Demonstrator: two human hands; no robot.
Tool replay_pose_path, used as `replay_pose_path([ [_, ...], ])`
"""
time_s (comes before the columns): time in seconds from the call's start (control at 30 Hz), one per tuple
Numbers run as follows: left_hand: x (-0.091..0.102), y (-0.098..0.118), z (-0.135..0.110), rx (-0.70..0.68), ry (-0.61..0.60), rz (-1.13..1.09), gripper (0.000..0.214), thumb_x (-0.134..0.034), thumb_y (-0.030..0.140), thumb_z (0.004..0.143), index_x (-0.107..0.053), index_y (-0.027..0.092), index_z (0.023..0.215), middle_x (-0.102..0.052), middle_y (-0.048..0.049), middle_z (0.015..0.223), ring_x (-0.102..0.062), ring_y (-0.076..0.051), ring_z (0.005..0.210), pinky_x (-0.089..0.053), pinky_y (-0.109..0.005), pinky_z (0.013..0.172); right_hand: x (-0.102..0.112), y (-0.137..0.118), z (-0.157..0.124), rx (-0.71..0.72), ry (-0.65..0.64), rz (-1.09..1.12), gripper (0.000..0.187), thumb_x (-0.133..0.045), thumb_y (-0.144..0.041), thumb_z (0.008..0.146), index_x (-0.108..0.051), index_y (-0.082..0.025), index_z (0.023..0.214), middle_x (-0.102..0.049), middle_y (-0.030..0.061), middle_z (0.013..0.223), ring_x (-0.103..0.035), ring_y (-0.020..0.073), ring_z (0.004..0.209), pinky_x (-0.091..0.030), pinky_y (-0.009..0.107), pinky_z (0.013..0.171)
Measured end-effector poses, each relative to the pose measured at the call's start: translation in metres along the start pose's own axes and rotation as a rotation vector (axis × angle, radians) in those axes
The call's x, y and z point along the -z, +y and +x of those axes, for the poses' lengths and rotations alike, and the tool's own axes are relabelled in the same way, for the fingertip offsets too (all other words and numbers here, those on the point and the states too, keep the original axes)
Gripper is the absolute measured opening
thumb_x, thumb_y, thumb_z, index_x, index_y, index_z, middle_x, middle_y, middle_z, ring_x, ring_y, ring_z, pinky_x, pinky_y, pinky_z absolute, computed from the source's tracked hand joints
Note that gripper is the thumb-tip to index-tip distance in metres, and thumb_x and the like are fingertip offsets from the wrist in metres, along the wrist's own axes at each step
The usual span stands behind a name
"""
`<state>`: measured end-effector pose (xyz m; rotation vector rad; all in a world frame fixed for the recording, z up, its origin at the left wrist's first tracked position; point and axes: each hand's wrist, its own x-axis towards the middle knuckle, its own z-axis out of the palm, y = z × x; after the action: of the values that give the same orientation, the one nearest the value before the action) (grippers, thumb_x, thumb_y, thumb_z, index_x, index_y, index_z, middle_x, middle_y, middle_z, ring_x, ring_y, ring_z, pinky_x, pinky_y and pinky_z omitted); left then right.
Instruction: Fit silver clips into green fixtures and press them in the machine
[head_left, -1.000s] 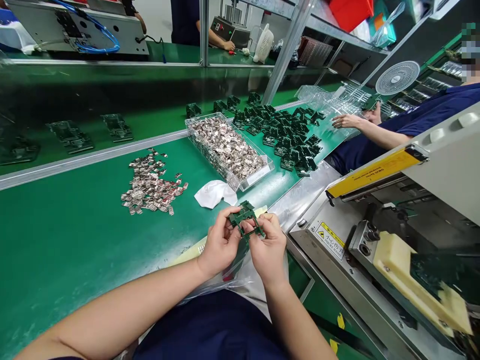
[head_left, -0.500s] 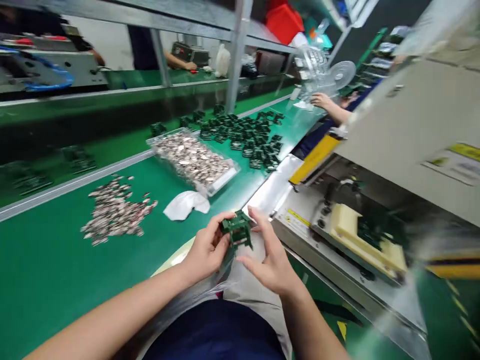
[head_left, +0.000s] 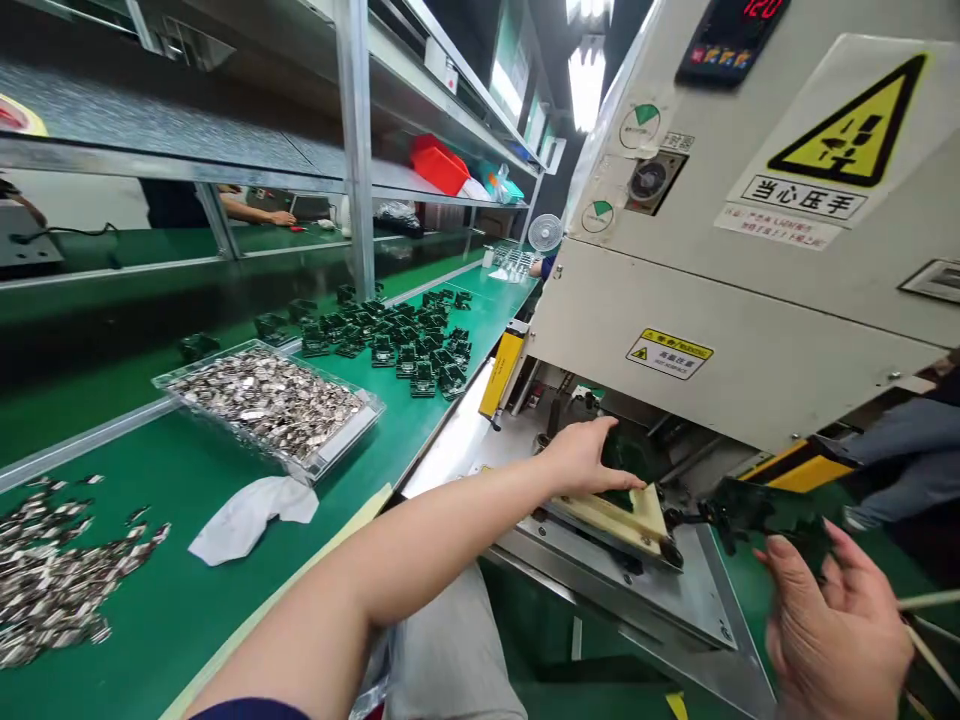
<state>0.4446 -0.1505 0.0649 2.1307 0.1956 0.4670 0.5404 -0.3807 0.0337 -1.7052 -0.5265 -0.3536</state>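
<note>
The left hand (head_left: 589,458) reaches into the press machine (head_left: 720,330) open, fingers extended and gripping nothing, just above a cream fixture (head_left: 600,518). A dark green circuit board (head_left: 626,458) sits just behind that fixture, beside the left fingertips. Low at the right, the right hand (head_left: 832,640) has its fingers spread and slightly curled, and a second dark green board (head_left: 765,515) lies just above it. Blur makes it hard to tell whether they touch, so its grip is uncertain. A clear tray (head_left: 322,440) of metal parts stands on the green workbench (head_left: 172,480) to the left.
</note>
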Motion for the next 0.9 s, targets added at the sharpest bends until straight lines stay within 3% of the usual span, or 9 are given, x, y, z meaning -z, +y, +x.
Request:
replay_pose_path([
  [0.07, 0.006, 0.0, -0.008, -0.002, 0.07, -0.166, 0.086, -0.083, 0.045, 0.061, -0.05, 0.017, 0.135, -0.064, -0.0154, 0.126, -0.061, -0.032, 0.117, -0.05, -0.045, 0.101, -0.013, -0.01, 0.011, -0.087, 0.028, 0.021, 0.077, -0.074, -0.055, 0.074, -0.048, -0.027, 0.14, -0.048, 0.0135, 0.144, -0.029, 0.0385, 0.141, -0.026, 0.053, 0.117],
  [0.2, 0.043, -0.008, -0.08, -0.021, 0.243, -0.339, 0.075, -0.085, 0.039, 0.06, -0.056, 0.02, 0.127, -0.062, -0.0111, 0.123, -0.061, -0.025, 0.111, -0.049, -0.041, 0.103, -0.045, -0.021, 0.027, -0.058, -0.302, -0.156, 0.09, -0.076, -0.066, 0.061, -0.052, -0.022, 0.136, -0.059, 0.0175, 0.129, -0.044, 0.0425, 0.131, -0.037, 0.059, 0.108],
  [0.3, 0.079, -0.029, -0.147, 0.08, 0.214, -0.273, 0.064, -0.082, 0.036, 0.066, -0.057, 0.021, 0.122, -0.06, -0.0092, 0.12, -0.058, -0.024, 0.111, -0.044, -0.043, 0.107, -0.063, -0.014, 0.037, 0.012, -0.549, -0.265, 0.085, -0.072, -0.07, 0.062, -0.056, -0.025, 0.131, -0.065, 0.0139, 0.118, -0.054, 0.0405, 0.122, -0.047, 0.055, 0.099],
  [0.37, 0.093, -0.048, -0.183, 0.201, 0.169, -0.254, 0.06, -0.08, 0.039, 0.069, -0.056, 0.021, 0.121, -0.059, -0.0087, 0.119, -0.057, -0.024, 0.113, -0.043, -0.044, 0.108, -0.071, -0.007, 0.041, 0.084, -0.647, -0.269, 0.077, -0.072, -0.068, 0.065, -0.058, -0.026, 0.127, -0.067, 0.0108, 0.114, -0.057, 0.037, 0.12, -0.048, 0.051, 0.099],
  [0.5, 0.09, -0.084, -0.215, 0.318, 0.1, -0.31, 0.062, -0.081, 0.041, 0.067, -0.056, 0.024, 0.121, -0.052, -0.0102, 0.13, -0.054, -0.025, 0.121, -0.039, -0.043, 0.111, -0.076, -0.004, 0.04, 0.159, -0.719, -0.287, 0.07, -0.069, -0.064, 0.072, -0.055, -0.025, 0.129, -0.067, 0.0109, 0.117, -0.059, 0.034, 0.118, -0.048, 0.046, 0.099],
  [0.67, 0.069, -0.102, -0.205, 0.334, -0.032, -0.395, 0.067, -0.087, 0.04, 0.059, -0.059, 0.028, 0.119, -0.024, -0.0101, 0.158, -0.044, -0.03, 0.136, -0.033, -0.049, 0.115, -0.064, -0.007, 0.027, 0.236, -0.679, -0.337, 0.075, -0.057, -0.063, 0.083, -0.04, -0.025, 0.145, -0.053, 0.0129, 0.14, -0.051, 0.0328, 0.128, -0.05, 0.044, 0.094],
  [0.73, 0.065, -0.104, -0.201, 0.328, -0.082, -0.399, 0.066, -0.087, 0.041, 0.058, -0.06, 0.03, 0.118, -0.022, -0.0089, 0.16, -0.043, -0.03, 0.138, -0.033, -0.051, 0.114, -0.043, 0.008, 0.016, 0.244, -0.518, -0.386, 0.076, -0.05, -0.063, 0.086, -0.034, -0.022, 0.148, -0.046, 0.0137, 0.146, -0.046, 0.0315, 0.132, -0.046, 0.047, 0.1],
  [0.83, 0.064, -0.109, -0.2, 0.328, -0.113, -0.379, 0.062, -0.084, 0.042, 0.061, -0.059, 0.033, 0.117, -0.024, -0.0058, 0.161, -0.045, -0.029, 0.136, -0.032, -0.055, 0.113, 0.003, 0.05, -0.011, 0.032, -0.072, -0.54, 0.073, -0.043, -0.068, 0.086, -0.051, -0.014, 0.135, -0.058, 0.0189, 0.13, -0.055, 0.0348, 0.12, -0.045, 0.054, 0.099],
  [0.9, 0.066, -0.115, -0.199, 0.349, -0.121, -0.373, 0.063, -0.083, 0.043, 0.062, -0.057, 0.032, 0.119, -0.027, -0.0059, 0.159, -0.047, -0.027, 0.134, -0.033, -0.055, 0.113, 0.032, 0.079, -0.034, -0.216, 0.004, -0.534, 0.073, -0.045, -0.075, 0.08, -0.063, -0.012, 0.112, -0.068, 0.0174, 0.103, -0.065, 0.0358, 0.096, -0.052, 0.055, 0.086],
])
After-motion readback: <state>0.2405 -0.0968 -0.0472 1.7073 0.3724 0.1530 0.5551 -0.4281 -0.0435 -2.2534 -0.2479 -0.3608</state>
